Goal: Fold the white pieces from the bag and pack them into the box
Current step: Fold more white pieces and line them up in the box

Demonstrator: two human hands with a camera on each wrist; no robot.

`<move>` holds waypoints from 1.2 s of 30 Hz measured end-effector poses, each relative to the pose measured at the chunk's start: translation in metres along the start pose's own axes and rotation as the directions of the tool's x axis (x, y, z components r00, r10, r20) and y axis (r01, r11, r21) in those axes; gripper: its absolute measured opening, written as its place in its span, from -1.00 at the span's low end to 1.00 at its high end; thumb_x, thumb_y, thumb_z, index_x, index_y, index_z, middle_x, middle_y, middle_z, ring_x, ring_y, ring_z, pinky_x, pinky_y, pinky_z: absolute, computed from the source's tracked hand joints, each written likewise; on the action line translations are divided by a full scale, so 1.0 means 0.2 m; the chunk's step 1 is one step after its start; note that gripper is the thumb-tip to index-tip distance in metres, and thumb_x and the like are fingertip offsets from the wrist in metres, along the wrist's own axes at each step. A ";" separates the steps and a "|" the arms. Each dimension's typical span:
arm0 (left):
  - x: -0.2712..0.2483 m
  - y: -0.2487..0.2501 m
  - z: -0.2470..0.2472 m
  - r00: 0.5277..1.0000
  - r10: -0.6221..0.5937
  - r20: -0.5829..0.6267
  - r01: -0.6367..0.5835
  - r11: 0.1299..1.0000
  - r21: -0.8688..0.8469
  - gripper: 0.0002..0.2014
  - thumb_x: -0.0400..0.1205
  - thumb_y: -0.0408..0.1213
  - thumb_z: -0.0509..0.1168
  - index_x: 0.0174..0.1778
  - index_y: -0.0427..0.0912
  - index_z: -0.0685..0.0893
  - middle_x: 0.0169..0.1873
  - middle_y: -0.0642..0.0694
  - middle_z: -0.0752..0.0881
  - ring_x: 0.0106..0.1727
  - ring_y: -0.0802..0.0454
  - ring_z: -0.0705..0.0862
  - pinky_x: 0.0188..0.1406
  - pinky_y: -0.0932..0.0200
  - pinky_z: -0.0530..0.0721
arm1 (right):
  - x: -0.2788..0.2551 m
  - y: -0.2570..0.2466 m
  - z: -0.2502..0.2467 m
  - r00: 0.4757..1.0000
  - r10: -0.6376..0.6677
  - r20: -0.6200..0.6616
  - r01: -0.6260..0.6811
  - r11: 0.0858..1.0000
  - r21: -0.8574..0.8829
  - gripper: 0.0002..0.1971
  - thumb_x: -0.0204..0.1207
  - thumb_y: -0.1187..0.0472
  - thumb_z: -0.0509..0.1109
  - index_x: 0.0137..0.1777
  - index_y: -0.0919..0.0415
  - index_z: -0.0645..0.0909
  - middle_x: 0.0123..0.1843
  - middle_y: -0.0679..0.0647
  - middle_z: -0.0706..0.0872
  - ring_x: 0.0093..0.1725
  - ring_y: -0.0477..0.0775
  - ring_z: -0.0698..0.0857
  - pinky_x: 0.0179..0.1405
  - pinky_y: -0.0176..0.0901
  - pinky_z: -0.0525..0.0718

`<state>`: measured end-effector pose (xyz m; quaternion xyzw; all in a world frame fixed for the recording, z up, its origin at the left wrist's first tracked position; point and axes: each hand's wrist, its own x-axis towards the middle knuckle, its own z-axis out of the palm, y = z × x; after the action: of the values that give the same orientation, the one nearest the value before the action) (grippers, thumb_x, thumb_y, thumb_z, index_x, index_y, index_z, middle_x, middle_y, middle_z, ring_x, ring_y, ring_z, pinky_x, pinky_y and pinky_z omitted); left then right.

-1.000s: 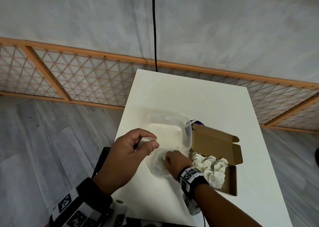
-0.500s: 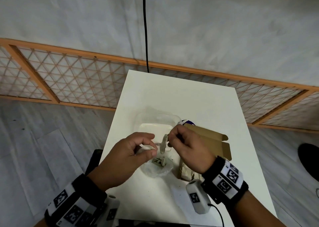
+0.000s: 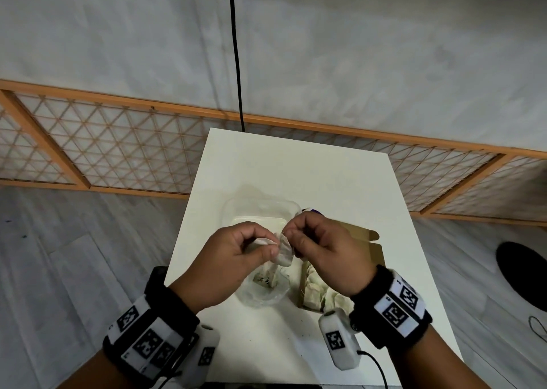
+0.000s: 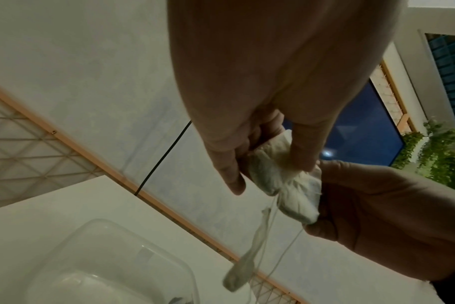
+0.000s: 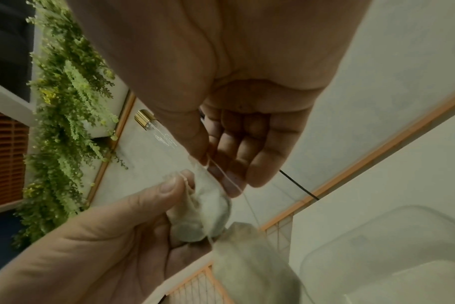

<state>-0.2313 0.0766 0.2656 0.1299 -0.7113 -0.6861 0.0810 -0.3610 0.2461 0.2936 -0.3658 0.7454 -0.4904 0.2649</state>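
Observation:
Both hands hold one small white piece (image 3: 282, 251) in the air above the table. My left hand (image 3: 268, 245) pinches its left side between thumb and fingers. My right hand (image 3: 291, 237) pinches its upper right edge, fingers curled. In the left wrist view the white piece (image 4: 286, 181) is bunched, with a thread and a thin strip hanging down. The right wrist view shows the white piece (image 5: 210, 207) between both thumbs. A clear plastic bag (image 3: 265, 289) lies below the hands. The brown cardboard box (image 3: 374, 252) stands open on the right, with folded white pieces (image 3: 318, 294) inside.
A clear plastic container (image 3: 260, 214) stands behind the hands on the white table (image 3: 296, 166). Dark crumbs dot the table near the bag. A black cable (image 3: 235, 51) hangs down the wall. A wood lattice panel (image 3: 118, 148) runs behind the table.
My right hand has come out of the bag with a white piece and lifted it. Both hands now hold it higher, close together, above the bag.

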 end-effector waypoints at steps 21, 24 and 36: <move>-0.02 -0.05 0.03 0.997 -0.075 -0.009 0.076 0.991 0.114 -0.84 0.64 -0.37 0.53 -0.11 0.03 0.83 -0.21 -0.19 0.84 -0.17 -0.18 0.82 -0.01 -0.10 0.79 | 0.01 0.03 -0.13 0.975 0.027 -0.223 -0.061 0.988 -0.145 -0.84 0.67 -0.02 0.42 -0.05 0.03 0.68 -0.13 0.06 0.81 -0.14 0.05 0.74 -0.06 0.08 0.76; -0.03 -0.01 0.02 0.997 -0.079 0.005 0.079 0.997 0.009 -0.90 0.64 -0.44 0.49 -0.07 -0.15 0.83 -0.19 -0.24 0.86 -0.23 -0.09 0.83 -0.08 -0.03 0.78 | 0.01 0.10 -0.15 0.974 0.110 -0.199 -0.100 0.993 0.059 -0.78 0.69 -0.05 0.40 -0.02 0.11 0.65 0.12 0.06 0.86 0.12 0.11 0.82 0.14 0.27 0.79; -0.06 0.04 -0.02 0.990 -0.144 0.002 0.144 0.989 -0.014 -0.88 0.60 -0.47 0.52 -0.05 -0.16 0.87 -0.01 -0.15 0.89 -0.18 -0.01 0.83 -0.07 0.27 0.78 | 0.03 0.32 0.04 0.959 0.279 -0.057 -0.255 0.931 0.262 -0.83 0.75 0.20 0.35 -0.04 0.27 0.58 0.09 0.36 0.82 -0.19 -0.02 0.72 -0.17 -0.18 0.75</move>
<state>-0.2200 0.0756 0.2738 0.1802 -0.6953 -0.6951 0.0317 -0.3777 0.2534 0.2308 -0.2010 0.7313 -0.5570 0.3385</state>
